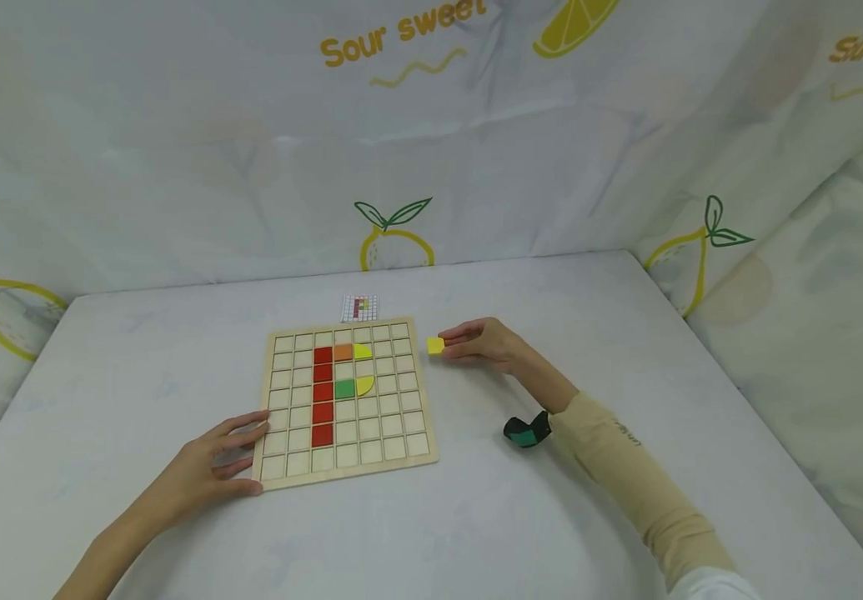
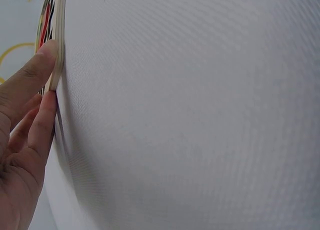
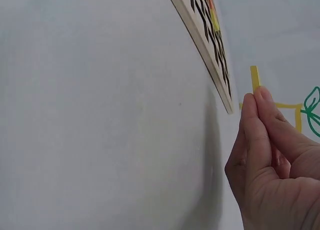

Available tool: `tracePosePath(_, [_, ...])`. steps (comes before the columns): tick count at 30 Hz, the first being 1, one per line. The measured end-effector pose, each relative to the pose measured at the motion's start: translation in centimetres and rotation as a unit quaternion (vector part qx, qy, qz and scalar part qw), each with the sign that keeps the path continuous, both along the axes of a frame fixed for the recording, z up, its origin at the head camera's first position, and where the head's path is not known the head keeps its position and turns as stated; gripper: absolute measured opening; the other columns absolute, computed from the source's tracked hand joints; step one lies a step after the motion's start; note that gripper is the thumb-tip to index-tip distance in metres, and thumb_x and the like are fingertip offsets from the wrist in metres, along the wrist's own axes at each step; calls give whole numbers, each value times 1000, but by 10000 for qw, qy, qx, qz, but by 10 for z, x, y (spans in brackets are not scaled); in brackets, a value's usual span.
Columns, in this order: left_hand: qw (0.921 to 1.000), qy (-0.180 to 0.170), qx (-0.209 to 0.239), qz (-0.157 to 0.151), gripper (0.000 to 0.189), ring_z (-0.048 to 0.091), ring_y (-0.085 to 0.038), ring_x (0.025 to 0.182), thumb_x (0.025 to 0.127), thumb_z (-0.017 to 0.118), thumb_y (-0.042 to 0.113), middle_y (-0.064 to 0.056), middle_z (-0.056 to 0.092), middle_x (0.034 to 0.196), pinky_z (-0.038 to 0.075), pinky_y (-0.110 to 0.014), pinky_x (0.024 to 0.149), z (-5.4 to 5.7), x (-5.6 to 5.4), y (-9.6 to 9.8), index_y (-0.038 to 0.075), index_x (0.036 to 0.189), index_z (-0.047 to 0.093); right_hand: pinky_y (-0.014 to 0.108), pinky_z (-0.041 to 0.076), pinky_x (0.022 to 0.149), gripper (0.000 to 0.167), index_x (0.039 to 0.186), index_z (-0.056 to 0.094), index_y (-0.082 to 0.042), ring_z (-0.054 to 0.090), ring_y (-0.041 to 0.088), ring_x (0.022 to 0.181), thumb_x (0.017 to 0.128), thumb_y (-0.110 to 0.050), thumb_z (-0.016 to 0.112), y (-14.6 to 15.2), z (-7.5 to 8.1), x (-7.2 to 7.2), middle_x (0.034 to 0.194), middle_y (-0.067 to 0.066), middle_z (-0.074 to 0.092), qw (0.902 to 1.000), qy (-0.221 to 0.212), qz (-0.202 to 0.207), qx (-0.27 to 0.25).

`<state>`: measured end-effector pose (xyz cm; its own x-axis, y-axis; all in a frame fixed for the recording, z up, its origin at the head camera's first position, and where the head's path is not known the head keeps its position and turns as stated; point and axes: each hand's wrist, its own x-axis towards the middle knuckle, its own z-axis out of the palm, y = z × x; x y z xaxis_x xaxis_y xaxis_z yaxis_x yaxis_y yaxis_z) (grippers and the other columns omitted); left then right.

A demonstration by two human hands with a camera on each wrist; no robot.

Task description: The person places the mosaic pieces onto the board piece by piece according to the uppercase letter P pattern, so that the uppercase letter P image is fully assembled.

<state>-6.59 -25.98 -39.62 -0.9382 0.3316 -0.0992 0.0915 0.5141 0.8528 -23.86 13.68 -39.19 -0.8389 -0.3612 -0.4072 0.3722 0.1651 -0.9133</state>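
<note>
A pale wooden grid board (image 1: pixel 298 463) lies flat on the table, holding several red square tiles (image 1: pixel 323 392) in a column, an orange tile (image 1: pixel 343 352), a green tile (image 1: pixel 344 388) and two yellow rounded tiles (image 1: pixel 364 385). My left hand (image 1: pixel 202 471) touches the board's left edge, thumb near the front corner, fingers further back; the left wrist view shows its fingertips (image 2: pixel 48 48) at the rim. Just right of the board, my right hand (image 1: pixel 485 342) pinches a yellow tile (image 1: pixel 434 346) between thumb and fingers. The right wrist view shows this tile (image 3: pixel 255 77) edge-on.
Behind the board lies a small printed pattern card (image 1: pixel 359 308). A black and green item (image 1: pixel 527 431) sits on the white table (image 1: pixel 476 533) beside the right sleeve (image 1: pixel 626 467). A lemon-print cloth (image 1: pixel 251 167) hangs along the back and right side.
</note>
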Motion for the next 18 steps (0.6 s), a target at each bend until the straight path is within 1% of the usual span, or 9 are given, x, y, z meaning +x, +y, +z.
tracePosePath(3, [10000, 25, -10, -25, 77, 46, -34, 125, 68, 84, 12, -19, 35, 148, 56, -26, 89, -1, 0, 0, -10, 133, 50, 29, 59, 85, 41, 125, 54, 15, 67, 12, 85, 85, 14, 64, -7, -1, 0, 126, 23, 59, 9999, 16, 71, -86])
tracePosePath(5, [10000, 57, 36, -46, 77, 45, -34, 125, 68, 84, 13, -19, 35, 148, 56, -26, 89, -2, 1, 0, -10, 133, 50, 29, 60, 84, 40, 124, 54, 16, 68, 12, 83, 85, 15, 62, -12, -2, 1, 127, 25, 58, 9998, 16, 108, -181])
tracePosePath(6, [9999, 77, 59, -59, 76, 45, -32, 125, 69, 84, 13, -19, 35, 148, 56, -26, 89, -2, 1, -1, -10, 133, 49, 29, 59, 84, 39, 124, 54, 17, 68, 12, 83, 85, 15, 62, -14, -2, 1, 126, 26, 58, 9997, 14, 133, -226])
tracePosePath(7, [9999, 94, 67, -54, 77, 47, -25, 126, 69, 84, 14, -19, 35, 148, 56, -25, 89, -2, 1, -1, -10, 133, 50, 29, 59, 85, 39, 124, 54, 17, 68, 12, 83, 85, 15, 62, -17, -2, 2, 125, 26, 58, 9996, -7, 139, -256])
tracePosePath(10, [9998, 118, 164, -67, 77, 46, -2, 124, 69, 84, 15, -20, 35, 147, 56, -25, 90, -2, 2, -1, -10, 133, 50, 30, 59, 85, 37, 122, 55, 17, 68, 14, 85, 86, 15, 61, -26, -2, 3, 120, 25, 61, 9992, -89, 158, -355])
tracePosePath(12, [9997, 77, 213, -47, 77, 42, 12, 118, 69, 84, 15, -20, 35, 148, 55, -24, 90, -2, 2, -1, -10, 133, 49, 30, 59, 85, 36, 121, 57, 16, 68, 14, 86, 85, 14, 63, -32, -3, 4, 117, 23, 64, 9992, -142, 158, -329])
tracePosePath(13, [9997, 55, 232, -39, 77, 39, 17, 116, 69, 84, 15, -20, 34, 148, 55, -23, 90, -3, 2, -1, -11, 133, 49, 30, 60, 85, 36, 120, 58, 15, 68, 14, 86, 85, 14, 64, -34, -3, 4, 116, 22, 65, 9993, -154, 156, -301])
tracePosePath(16, [9996, 9, 273, -20, 78, 38, 20, 114, 68, 85, 15, -19, 34, 148, 55, -21, 90, -3, 3, -1, -11, 133, 49, 29, 60, 84, 35, 118, 60, 13, 68, 13, 85, 84, 13, 65, -42, -2, 5, 116, 20, 65, 9995, -167, 132, -248])
tracePosePath(18, [9997, 58, 227, -39, 78, 39, 18, 116, 68, 84, 15, -19, 34, 148, 55, -21, 90, -3, 3, -1, -11, 133, 49, 29, 60, 83, 34, 117, 61, 13, 68, 13, 84, 83, 13, 65, -47, -3, 5, 117, 20, 65, 9995, -178, 96, -251])
